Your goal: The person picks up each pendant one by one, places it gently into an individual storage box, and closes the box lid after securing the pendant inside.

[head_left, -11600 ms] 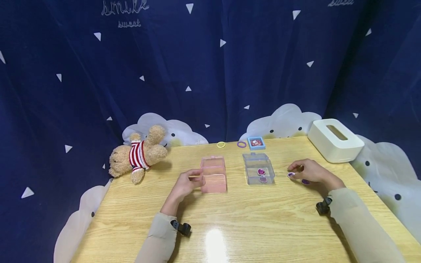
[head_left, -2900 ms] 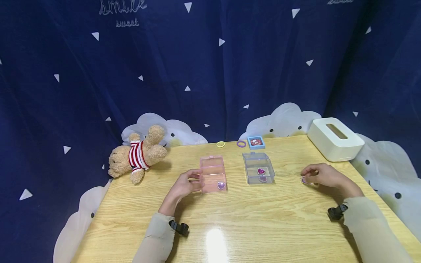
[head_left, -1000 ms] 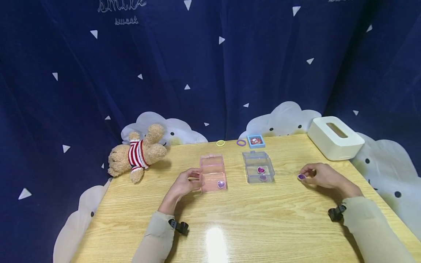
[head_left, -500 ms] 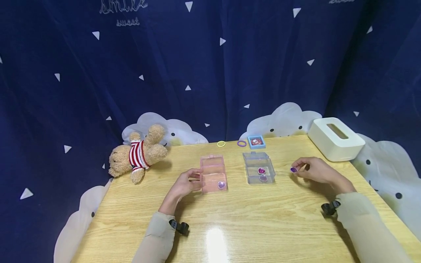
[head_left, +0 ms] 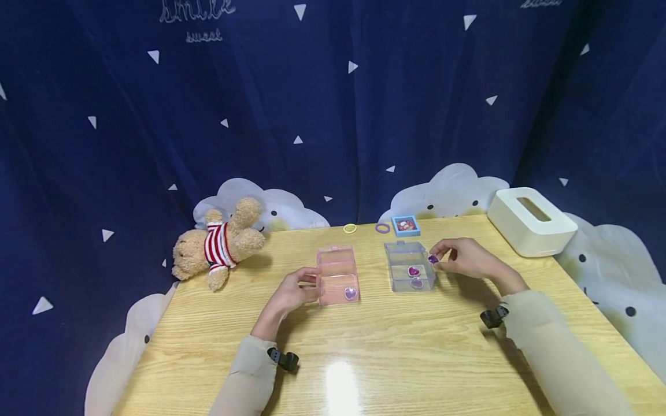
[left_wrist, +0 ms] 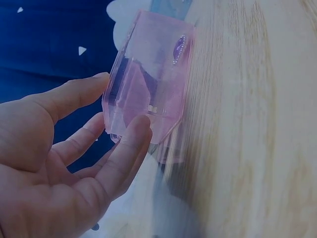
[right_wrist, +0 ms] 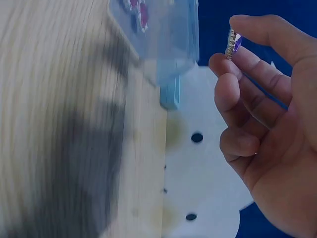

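My left hand (head_left: 291, 293) holds the left side of an open pink see-through plastic box (head_left: 336, 268). In the left wrist view, the thumb and fingertips meet the wall of the box (left_wrist: 153, 64). A pale purple heart-shaped gem (head_left: 351, 293) lies in its front part. To the right stands an open bluish see-through box (head_left: 407, 248) with a magenta heart gem (head_left: 413, 271) inside. Beside this box's right rim, my right hand (head_left: 468, 258) pinches a purple gem (head_left: 433, 259). The right wrist view shows the gem's beaded edge (right_wrist: 231, 44) between thumb and forefinger, raised off the table.
Behind the boxes lie a yellow ring (head_left: 350, 229), a purple ring (head_left: 382, 228) and a small blue-framed picture (head_left: 406, 226). A teddy bear (head_left: 218, 245) in a striped shirt lies at the left. A white tissue box (head_left: 531, 222) stands at the back right of the wooden table (head_left: 406, 352).
A pale purple gem has come to lie in the pink box. My right hand has lifted another purple gem from the table and moved left to the bluish box. The left hand stays put.
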Tool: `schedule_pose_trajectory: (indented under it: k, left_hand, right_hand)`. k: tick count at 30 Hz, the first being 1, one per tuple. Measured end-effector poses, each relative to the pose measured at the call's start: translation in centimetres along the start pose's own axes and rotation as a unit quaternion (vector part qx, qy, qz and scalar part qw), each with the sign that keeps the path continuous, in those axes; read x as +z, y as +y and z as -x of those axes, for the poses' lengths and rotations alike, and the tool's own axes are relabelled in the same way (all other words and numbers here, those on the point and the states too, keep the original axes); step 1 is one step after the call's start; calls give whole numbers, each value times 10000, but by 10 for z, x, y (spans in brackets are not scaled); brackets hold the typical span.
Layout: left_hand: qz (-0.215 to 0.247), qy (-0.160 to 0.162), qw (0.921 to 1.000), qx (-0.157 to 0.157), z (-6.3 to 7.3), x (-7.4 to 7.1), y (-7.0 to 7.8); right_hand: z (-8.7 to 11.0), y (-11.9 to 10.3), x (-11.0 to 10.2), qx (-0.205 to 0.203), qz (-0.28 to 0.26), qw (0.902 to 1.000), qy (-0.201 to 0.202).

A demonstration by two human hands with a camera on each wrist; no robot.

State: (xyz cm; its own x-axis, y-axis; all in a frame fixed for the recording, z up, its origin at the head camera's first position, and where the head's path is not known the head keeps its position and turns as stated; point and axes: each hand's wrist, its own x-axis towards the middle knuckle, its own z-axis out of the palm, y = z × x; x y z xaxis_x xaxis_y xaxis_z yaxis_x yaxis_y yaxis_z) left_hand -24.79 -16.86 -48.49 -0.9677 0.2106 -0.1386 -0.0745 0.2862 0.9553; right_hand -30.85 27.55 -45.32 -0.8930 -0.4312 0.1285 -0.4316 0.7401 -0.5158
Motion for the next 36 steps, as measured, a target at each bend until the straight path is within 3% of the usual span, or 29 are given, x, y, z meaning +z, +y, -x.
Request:
schedule_pose_trajectory:
  k: [10, 19, 24, 31, 36]
  left_hand:
    - [-11, -28, 10000, 1, 1, 0, 0]
    - [-39, 28, 10000, 22, 2, 1, 2]
    - [-40, 66, 10000, 24, 1, 1, 1]
    - [-26, 58, 10000, -13, 0, 0, 1]
    - [-98, 4, 9999, 58, 0, 0, 0]
  right_hand:
    - [-26, -35, 18, -429, -428, 9978, -285]
    - [-44, -65, 36, -953, -412, 9931, -543]
    - [-54, -78, 48, -935, -445, 9918, -744]
    - [-64, -100, 64, -827, -191, 9943, -648]
    - [-71, -112, 76, -1027, -188, 9930, -554]
